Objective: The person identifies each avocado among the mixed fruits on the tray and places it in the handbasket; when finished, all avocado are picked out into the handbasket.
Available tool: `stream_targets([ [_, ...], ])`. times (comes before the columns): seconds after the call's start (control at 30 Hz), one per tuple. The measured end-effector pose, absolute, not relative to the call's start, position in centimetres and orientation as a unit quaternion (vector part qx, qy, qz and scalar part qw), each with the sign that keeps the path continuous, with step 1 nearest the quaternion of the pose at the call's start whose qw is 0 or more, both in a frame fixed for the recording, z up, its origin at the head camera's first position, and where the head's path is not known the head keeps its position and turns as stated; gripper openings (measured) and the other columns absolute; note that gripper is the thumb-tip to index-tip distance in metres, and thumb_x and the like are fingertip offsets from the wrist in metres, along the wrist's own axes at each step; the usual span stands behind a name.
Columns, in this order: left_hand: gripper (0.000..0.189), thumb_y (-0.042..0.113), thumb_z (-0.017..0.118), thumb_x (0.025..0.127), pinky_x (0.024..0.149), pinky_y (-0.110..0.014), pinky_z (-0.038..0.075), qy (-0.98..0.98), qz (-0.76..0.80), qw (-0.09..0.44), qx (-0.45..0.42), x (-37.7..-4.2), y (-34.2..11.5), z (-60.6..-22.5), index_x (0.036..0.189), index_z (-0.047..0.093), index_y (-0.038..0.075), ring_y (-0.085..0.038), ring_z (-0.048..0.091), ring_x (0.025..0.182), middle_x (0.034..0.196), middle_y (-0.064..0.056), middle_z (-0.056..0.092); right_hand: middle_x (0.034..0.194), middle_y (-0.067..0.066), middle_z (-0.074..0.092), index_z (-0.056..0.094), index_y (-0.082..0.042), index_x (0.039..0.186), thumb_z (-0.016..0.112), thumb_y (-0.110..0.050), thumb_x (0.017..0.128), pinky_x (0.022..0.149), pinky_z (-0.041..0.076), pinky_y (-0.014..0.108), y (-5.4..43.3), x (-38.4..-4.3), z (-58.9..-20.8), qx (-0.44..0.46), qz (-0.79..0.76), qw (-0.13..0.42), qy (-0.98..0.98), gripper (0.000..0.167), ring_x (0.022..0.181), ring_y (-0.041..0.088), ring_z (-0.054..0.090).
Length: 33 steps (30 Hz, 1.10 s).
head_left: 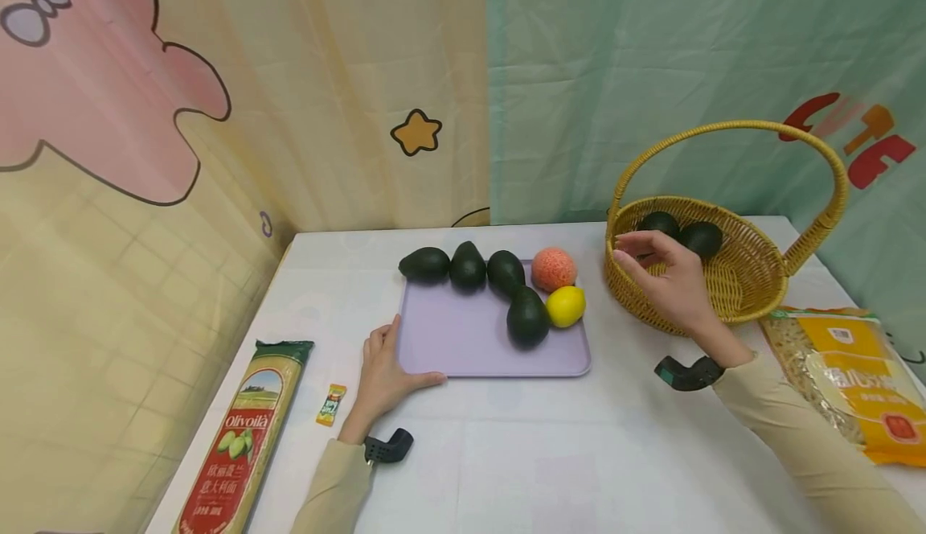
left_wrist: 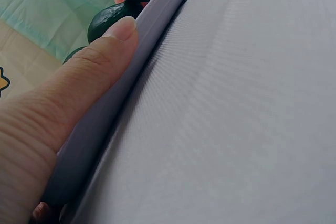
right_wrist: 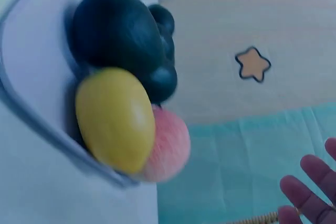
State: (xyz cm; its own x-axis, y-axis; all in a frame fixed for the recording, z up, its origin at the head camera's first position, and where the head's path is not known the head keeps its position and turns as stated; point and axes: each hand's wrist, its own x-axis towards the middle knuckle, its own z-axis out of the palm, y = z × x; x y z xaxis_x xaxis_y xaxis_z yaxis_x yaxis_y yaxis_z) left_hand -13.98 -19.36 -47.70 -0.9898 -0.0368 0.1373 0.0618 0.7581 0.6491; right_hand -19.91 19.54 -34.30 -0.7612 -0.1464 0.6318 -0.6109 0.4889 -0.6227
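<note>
My left hand (head_left: 383, 369) grips the near left corner of a lavender tray (head_left: 456, 333), thumb along the front rim and fingers at the left side. Several dark green avocados (head_left: 528, 318) rest on the tray, some at its back edge. Beside them are a yellow lemon (head_left: 566, 306) and a pinkish-orange peach (head_left: 554, 269). Over the left side of a woven basket (head_left: 770, 297) hovers my right hand (head_left: 669, 277), fingers loosely bent with nothing between them. Two avocados (head_left: 701, 240) lie inside the basket, partly behind that hand. In the right wrist view, only fingertips (right_wrist: 296, 190) appear.
A pasta packet (head_left: 242, 437) and a small yellow-green wrapper (head_left: 331, 404) lie to the left. At the right, a yellow bag of grains (head_left: 854, 373) lies close against the basket, whose tall handle (head_left: 738, 125) arches above. A curtain (head_left: 550, 100) hangs behind the table.
</note>
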Motion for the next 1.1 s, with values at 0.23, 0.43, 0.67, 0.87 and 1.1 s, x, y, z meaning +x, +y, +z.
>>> stream_targets([
  [0.23, 0.128, 0.051, 0.089, 0.053, 0.098, -0.047, 0.03, -0.935, -0.348, 0.072, -0.007, -14.0, -19.4, -47.7, 0.149, 0.022, -0.001, -0.034, 0.028, 0.121, 0.134, -0.021, 0.032, 0.101, 0.012, 0.067, 0.066, 0.001, 0.108, 0.074, 0.0, 0.08, 0.068, 0.044, 0.026, 17.3, -21.0, -38.2, 0.241, 0.465, 0.221, -0.823, 0.029, 0.088, 0.015, 0.057],
  [0.43, 0.128, 0.051, 0.089, 0.053, 0.097, -0.047, 0.031, -0.936, -0.346, 0.071, -0.004, -14.0, -19.4, -47.7, 0.149, 0.023, 0.0, -0.034, 0.028, 0.121, 0.135, -0.021, 0.032, 0.105, 0.008, 0.066, 0.065, -0.002, 0.111, 0.078, -0.019, 0.08, 0.067, 0.044, 0.038, 15.2, -20.9, -39.8, 0.234, 0.453, 0.18, -0.842, 0.038, 0.092, 0.023, 0.057],
  [0.67, 0.128, 0.053, 0.088, 0.053, 0.098, -0.048, 0.031, -0.935, -0.346, 0.07, -0.004, -14.0, -19.4, -47.7, 0.149, 0.022, 0.0, -0.034, 0.028, 0.121, 0.135, -0.021, 0.032, 0.114, 0.008, 0.063, 0.063, -0.004, 0.115, 0.078, -0.04, 0.077, 0.086, 0.042, 0.045, 13.3, -20.4, -40.7, 0.217, 0.414, 0.109, -0.878, 0.055, 0.105, 0.026, 0.053],
  [0.87, 0.128, 0.054, 0.088, 0.053, 0.098, -0.048, 0.03, -0.936, -0.346, 0.068, -0.004, -14.0, -19.4, -47.7, 0.149, 0.022, -0.001, -0.034, 0.028, 0.121, 0.135, -0.021, 0.032, 0.118, 0.01, 0.062, 0.061, -0.004, 0.122, 0.077, -0.049, 0.075, 0.085, 0.041, 0.043, 12.1, -20.1, -41.1, 0.216, 0.358, 0.094, -0.903, 0.067, 0.105, 0.028, 0.048],
  [1.1, 0.128, 0.053, 0.088, 0.054, 0.098, -0.048, 0.03, -0.936, -0.345, 0.07, -0.005, -14.0, -19.4, -47.8, 0.149, 0.022, -0.001, -0.034, 0.028, 0.121, 0.135, -0.022, 0.032, 0.125, 0.012, 0.058, 0.057, -0.005, 0.127, 0.075, -0.052, 0.075, 0.085, 0.043, 0.048, 11.0, -20.0, -41.6, 0.214, 0.315, 0.1, -0.919, 0.072, 0.112, 0.031, 0.048],
])
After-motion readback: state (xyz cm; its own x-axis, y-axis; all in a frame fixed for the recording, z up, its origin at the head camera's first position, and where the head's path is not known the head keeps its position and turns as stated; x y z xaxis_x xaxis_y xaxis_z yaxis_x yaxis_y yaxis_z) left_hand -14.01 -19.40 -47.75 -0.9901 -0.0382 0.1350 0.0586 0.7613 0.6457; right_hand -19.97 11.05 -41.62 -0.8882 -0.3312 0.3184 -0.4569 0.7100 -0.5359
